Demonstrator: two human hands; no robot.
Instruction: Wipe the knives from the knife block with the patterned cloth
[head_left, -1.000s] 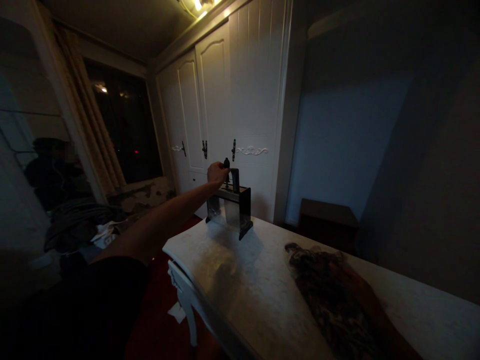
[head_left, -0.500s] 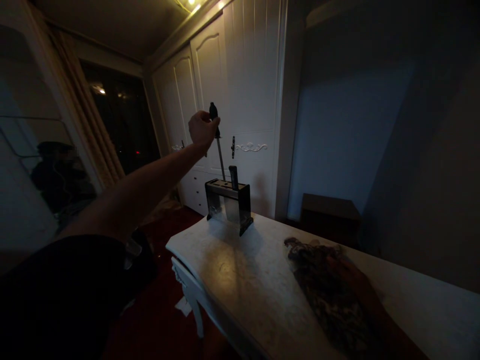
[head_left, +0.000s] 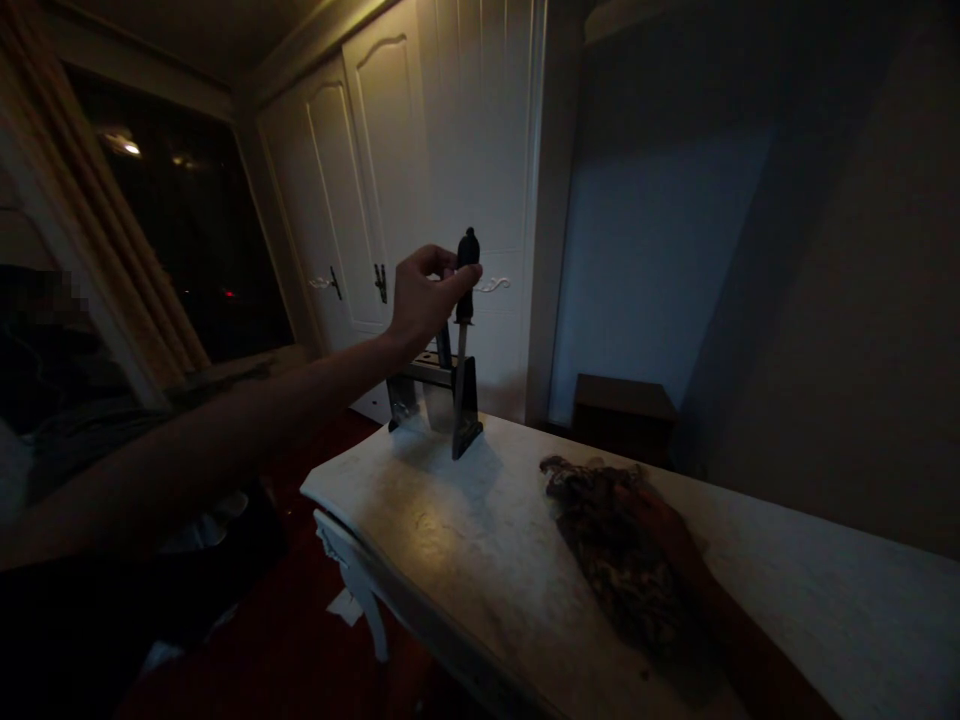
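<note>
My left hand (head_left: 431, 290) pinches the black handle of a sharpening steel (head_left: 460, 375), which hangs point down. Its thin metal rod passes in front of the right end of a knife block (head_left: 424, 400) with black ends. Another black-handled knife (head_left: 444, 346) stands in the block, partly hidden behind my left hand. On the right, my right hand (head_left: 652, 515) lies in shadow on a crumpled, dark patterned cloth (head_left: 615, 570), fingers closed over it; the fingertips are hard to make out.
Under these things is a white marbled table (head_left: 390, 505) with a curved front edge and carved legs. Behind it stand a white wardrobe (head_left: 480, 150) and a dark box-like cabinet (head_left: 622, 400). A person (head_left: 34, 340) is at the far left. White paper (head_left: 346, 607) lies on the red floor.
My left hand has drawn the sharpening steel out of the knife block and brought it right and nearer. My right hand stays on the cloth. The view has turned slightly right.
</note>
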